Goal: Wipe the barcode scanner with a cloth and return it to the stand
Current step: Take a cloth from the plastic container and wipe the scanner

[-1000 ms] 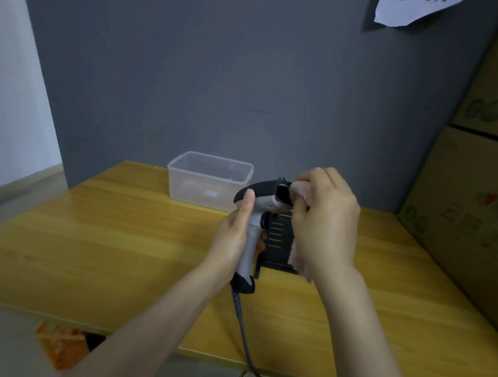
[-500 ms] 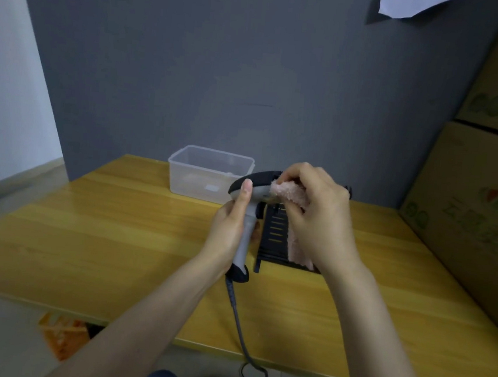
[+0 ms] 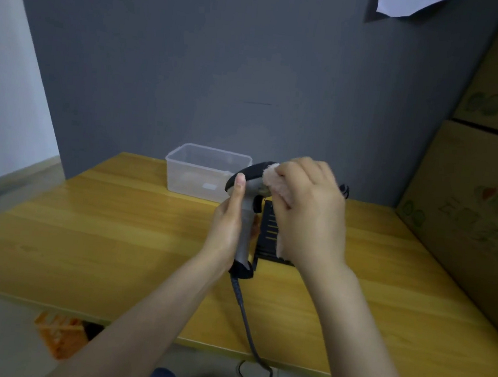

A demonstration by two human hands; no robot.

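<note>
My left hand point(image 3: 227, 222) grips the grey handle of the barcode scanner point(image 3: 246, 227), holding it upright above the wooden table point(image 3: 115, 236), thumb up near the black head. My right hand point(image 3: 309, 212) holds a pink fluffy cloth point(image 3: 273, 180) and presses it on the top and right side of the scanner's head. The scanner's black cable point(image 3: 242, 306) hangs from the handle base and runs off the table's front edge. The black slotted stand point(image 3: 269, 233) sits on the table just behind both hands, mostly hidden by my right hand.
A clear plastic box point(image 3: 203, 172) stands at the back of the table by the grey wall. Stacked cardboard boxes point(image 3: 478, 195) line the right side. An orange crate point(image 3: 60, 334) sits on the floor under the front edge.
My right hand has slid the cloth from the scanner's front window up over the top of its head. The left hand keeps its hold on the handle; the view shifted down slightly.
</note>
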